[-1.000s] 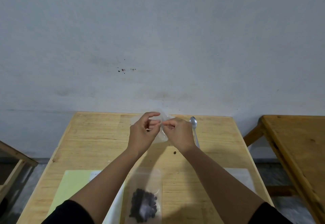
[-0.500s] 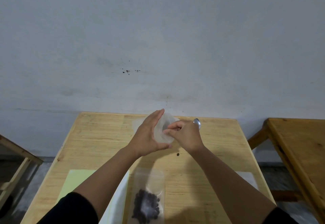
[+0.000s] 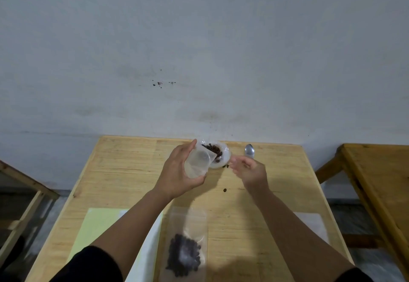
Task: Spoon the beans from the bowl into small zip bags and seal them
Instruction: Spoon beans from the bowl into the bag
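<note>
Change since the earlier frame: the right hand point(image 3: 249, 171) has let go of the empty bag and drawn off to the right; the bowl point(image 3: 218, 155), hidden before, now shows behind the bag.

Left hand point(image 3: 179, 175): holds the empty zip bag point(image 3: 198, 163) upright above the table, thumb beneath its lower edge, fingers straight along its left side.

Right hand: holds nothing, fingers loosely spread and somewhat blurred, just right of the bowl.

Bowl: clear, at the far middle of the table point(image 3: 124, 171), dark beans point(image 3: 213, 150) inside (partly covered by the bag's upper corner).

Spoon point(image 3: 249, 151): lies just beyond the right hand, bowl end toward the wall; its handle is hidden.

Loose bean point(image 3: 224, 190): on the tabletop between the forearms.

Filled bag point(image 3: 184, 248): lies flat at the near edge, a dark heap of beans inside.

Green sheet point(image 3: 97, 226): under the left forearm, near left.

Second table point(image 3: 376, 182): to the right, apart.
</note>
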Motion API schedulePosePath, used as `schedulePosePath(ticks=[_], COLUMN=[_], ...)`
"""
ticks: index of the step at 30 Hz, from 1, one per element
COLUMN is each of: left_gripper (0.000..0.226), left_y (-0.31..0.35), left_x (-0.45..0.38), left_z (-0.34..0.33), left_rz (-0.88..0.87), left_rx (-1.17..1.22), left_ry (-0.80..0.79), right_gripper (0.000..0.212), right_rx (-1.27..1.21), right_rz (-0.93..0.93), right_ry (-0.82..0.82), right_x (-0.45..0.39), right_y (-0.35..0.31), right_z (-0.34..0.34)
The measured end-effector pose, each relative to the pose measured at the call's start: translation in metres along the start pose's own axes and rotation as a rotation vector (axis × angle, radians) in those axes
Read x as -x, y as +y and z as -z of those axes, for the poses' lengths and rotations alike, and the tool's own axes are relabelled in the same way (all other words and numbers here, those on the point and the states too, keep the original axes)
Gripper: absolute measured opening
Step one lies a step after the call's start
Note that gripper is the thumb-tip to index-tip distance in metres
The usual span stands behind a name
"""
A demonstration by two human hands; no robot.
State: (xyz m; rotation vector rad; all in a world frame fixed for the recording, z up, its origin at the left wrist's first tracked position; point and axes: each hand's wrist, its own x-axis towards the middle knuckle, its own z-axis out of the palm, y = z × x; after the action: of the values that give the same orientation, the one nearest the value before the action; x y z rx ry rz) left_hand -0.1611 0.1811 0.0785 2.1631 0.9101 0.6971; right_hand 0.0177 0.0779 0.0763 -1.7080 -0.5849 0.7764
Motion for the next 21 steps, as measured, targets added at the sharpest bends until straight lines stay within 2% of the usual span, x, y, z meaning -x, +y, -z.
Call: schedulePosePath(ticks=[3,6,8,11,14,17,21], left_gripper=[0.094,0.097,0.098,0.099,0.102,0.105,0.102], left_y=[-0.004,-0.010,-0.015,-0.022,-0.027,-0.030,-0.033], left_x=[0.006,0.013,0.015,0.017,0.017,0.018,0.014], left_z=[-0.003,-0.003,-0.003,-0.003,-0.003,-0.005,-0.011], left_rz=[0.044,0.092,0.126,0.159,0.203,0.239,0.268], left_rx=[-0.002,-0.004,-0.019,-0.058,-0.072,-0.071,-0.061], left_ry=[-0.005,0.012,0.030,0.055,0.056,0.052,0.045], right_gripper=[0.023,0.029,0.024,0.014,0.017,0.023,0.019], right_rx=[0.423,0.645,0.723,0.760,0.719,0.674,0.583], right_rz=[-0.053,-0.094,-0.110,-0.105,-0.119,-0.214,-0.277], right_ry=[0.235,0.236,0.222,0.250,0.291,0.306,0.310], right_x=[-0.017,-0.029,-0.035,-0.038,-0.041,-0.045,-0.045], right_y=[0.032,0.063,0.077,0.088,0.089,0.083,0.080], right_z=[0.016,0.030,0.034,0.033,0.030,0.028,0.029])
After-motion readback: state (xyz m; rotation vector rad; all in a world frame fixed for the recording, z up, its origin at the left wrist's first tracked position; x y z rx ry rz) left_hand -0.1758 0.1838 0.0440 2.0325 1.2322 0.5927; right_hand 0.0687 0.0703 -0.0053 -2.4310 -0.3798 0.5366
